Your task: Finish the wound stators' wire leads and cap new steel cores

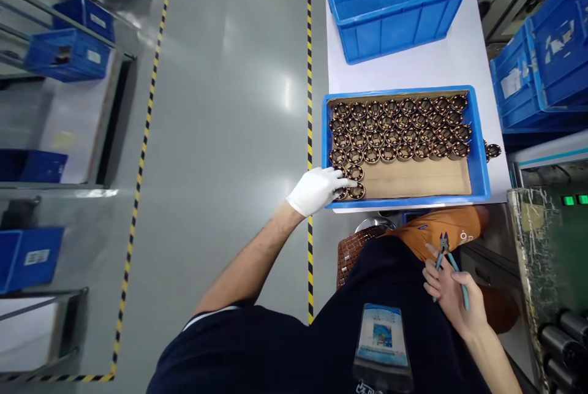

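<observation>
Currently, the step in hand appears to be handling copper-wound rings [405, 130] in the blue tray [481, 167] on the bench [390, 78]. Four long rows occupy the far part of the tray; nearer the person, short rows stand at its left end, beside bare brown liner [413, 182]. The gloved left hand [316, 190] reaches over those short rows, index finger extended across a ring. Whether its fingers grip one or merely rest there, I cannot tell. The bare right hand [448, 296], palm up near the lap, has its fingers curled around the cutters [444, 247], their handles apart and well clear of the tray.

In my judgement, the next move calls for a light, upright hold at the short rows, without catching neighbouring windings, and for the cutter tips to be kept off the wire.

Hidden or unclear: the glove covers part of the leftmost near rings and its remaining fingertips. The loose rings [493, 151] outside the tray's right end are partly concealed by its wall, so their count is uncertain. Fine wire ends are too small to inspect, and the badge [381, 339] is unreadable
</observation>
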`<state>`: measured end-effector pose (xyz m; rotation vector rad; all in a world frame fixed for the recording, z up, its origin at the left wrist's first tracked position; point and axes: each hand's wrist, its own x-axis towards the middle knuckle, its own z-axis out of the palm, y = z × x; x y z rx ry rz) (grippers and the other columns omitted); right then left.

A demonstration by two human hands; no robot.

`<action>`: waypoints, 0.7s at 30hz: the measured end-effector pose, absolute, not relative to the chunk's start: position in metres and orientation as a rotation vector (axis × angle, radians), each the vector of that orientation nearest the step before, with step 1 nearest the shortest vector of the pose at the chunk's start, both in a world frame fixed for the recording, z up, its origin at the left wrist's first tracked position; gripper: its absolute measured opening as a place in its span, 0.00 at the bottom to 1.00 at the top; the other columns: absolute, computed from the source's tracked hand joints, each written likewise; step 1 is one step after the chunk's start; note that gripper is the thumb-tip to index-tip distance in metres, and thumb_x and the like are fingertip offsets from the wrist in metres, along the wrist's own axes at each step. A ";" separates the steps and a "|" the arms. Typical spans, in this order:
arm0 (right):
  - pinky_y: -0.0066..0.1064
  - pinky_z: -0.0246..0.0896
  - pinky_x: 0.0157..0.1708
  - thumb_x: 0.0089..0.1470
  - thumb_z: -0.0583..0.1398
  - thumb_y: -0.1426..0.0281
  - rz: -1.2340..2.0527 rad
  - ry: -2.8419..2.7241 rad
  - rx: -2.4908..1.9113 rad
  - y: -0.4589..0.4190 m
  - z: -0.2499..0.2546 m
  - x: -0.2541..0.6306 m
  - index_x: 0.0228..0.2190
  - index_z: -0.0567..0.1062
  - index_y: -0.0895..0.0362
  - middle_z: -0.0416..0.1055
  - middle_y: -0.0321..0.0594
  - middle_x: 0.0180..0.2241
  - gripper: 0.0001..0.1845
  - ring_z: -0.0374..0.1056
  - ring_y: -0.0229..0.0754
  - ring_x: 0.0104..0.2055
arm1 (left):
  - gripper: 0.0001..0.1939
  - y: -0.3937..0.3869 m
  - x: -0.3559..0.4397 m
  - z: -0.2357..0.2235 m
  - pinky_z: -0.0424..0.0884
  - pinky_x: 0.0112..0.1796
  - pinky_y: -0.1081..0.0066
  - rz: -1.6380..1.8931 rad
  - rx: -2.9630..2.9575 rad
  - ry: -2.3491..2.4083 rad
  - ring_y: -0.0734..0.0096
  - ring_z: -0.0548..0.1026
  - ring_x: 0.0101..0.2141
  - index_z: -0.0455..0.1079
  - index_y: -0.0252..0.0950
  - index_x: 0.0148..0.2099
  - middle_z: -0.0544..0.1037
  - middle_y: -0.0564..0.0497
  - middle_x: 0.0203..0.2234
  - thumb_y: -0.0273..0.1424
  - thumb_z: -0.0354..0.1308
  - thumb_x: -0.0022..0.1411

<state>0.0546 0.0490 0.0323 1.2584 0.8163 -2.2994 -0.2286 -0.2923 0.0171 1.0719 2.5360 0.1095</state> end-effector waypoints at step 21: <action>0.27 0.54 0.28 0.52 0.71 0.59 -2.302 0.888 1.350 0.034 0.019 0.035 0.62 0.75 0.51 0.60 0.33 0.35 0.37 0.51 0.38 0.31 | 0.13 -0.274 -0.238 0.012 0.59 0.38 0.61 -0.078 1.500 2.315 0.60 0.77 0.42 0.83 0.40 0.48 0.82 0.47 0.38 0.22 0.57 0.80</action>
